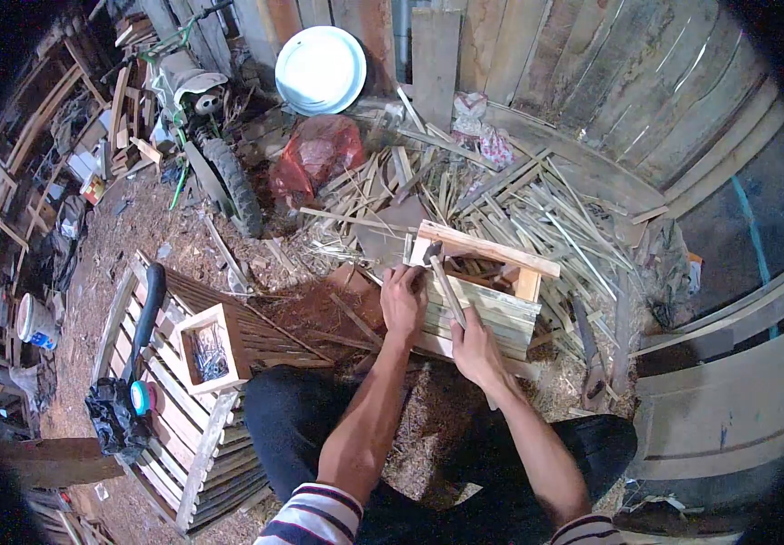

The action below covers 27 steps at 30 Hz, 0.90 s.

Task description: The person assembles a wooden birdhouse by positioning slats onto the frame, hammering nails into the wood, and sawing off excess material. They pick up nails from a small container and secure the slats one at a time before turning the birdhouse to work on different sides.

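Note:
A partly slatted wooden crate (478,313) stands between my knees, with an opening toward its far side. My right hand (476,347) is wrapped around the handle of a hammer (449,292). The hammer's dark head is over the crate's left end, just beyond my other hand. My left hand (403,298) rests at that left end, its fingers curled together at the slat ends. Whatever is between those fingertips is too small or hidden to make out.
On a slatted crate (197,445) at my left are a wooden box of nails (208,352), a dark-handled tool (148,309) and a black plastic bag (118,416). Loose wood strips (537,218) lie piled ahead. A saw (589,350) lies right. A motorbike (201,118) stands far left.

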Tool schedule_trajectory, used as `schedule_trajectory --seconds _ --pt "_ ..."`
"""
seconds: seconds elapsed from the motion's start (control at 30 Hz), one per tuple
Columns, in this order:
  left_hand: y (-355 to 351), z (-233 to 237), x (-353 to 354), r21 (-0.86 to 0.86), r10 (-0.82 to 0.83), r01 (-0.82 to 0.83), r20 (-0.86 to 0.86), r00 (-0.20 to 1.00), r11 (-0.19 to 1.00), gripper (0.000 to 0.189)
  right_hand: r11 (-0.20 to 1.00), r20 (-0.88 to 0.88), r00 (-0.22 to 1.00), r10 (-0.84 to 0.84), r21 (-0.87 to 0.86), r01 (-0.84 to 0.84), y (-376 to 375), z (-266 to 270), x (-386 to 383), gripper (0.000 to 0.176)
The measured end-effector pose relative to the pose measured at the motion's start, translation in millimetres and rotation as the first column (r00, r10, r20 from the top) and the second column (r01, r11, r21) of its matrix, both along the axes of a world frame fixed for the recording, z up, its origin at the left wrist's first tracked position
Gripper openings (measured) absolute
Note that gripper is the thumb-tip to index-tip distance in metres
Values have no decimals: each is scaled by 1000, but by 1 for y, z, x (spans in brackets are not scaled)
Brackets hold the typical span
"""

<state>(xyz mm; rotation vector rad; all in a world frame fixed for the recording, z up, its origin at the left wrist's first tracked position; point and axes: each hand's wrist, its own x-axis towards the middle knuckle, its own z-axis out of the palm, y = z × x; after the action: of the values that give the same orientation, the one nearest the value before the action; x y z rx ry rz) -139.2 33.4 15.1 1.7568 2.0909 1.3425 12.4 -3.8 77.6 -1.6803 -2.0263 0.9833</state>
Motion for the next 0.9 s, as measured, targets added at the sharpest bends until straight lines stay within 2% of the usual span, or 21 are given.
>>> schedule_trajectory --seconds 0.03,0.1,0.17,0.27,0.43,0.47,0.53,0.67,0.77,0.83,0.9 --pt "-1 1 0 57 22 -20 -27 999 998 26 999 9 1000 4 38 -5 -2 1 1 24" --pt "0 1 0 48 16 -15 -16 1000 999 25 997 22 1000 8 75 -9 -3 11 1 23" --pt "0 0 1 35 11 -11 1 1000 999 24 999 76 997 -14 -47 18 -6 33 -2 24" --pt "1 0 1 25 -5 5 -6 1000 1000 22 999 43 999 22 -28 -21 -5 14 3 24" --pt "-1 -1 0 4 1 -1 22 1000 1000 19 999 68 998 -18 -25 20 -8 14 2 25" --pt "-1 -1 1 2 2 -2 25 1000 1000 19 999 90 995 -40 -21 42 -8 16 2 25" --pt "0 -3 1 15 -8 8 37 999 1000 32 999 71 997 -27 -45 31 -8 16 2 25" --pt "0 0 -1 -31 -16 16 12 1000 999 31 999 45 999 -15 -33 17 -7 2 6 24" --pt "0 -5 0 6 -7 7 33 999 1000 30 1000 19 999 -27 -10 27 -8 16 3 24" --pt "0 1 2 31 8 -8 13 1000 999 17 1000 38 999 -5 -13 6 -10 21 1 22" --pt "1 -4 1 34 15 -15 10 1000 999 16 1000 52 999 15 -9 -15 -10 19 2 21"
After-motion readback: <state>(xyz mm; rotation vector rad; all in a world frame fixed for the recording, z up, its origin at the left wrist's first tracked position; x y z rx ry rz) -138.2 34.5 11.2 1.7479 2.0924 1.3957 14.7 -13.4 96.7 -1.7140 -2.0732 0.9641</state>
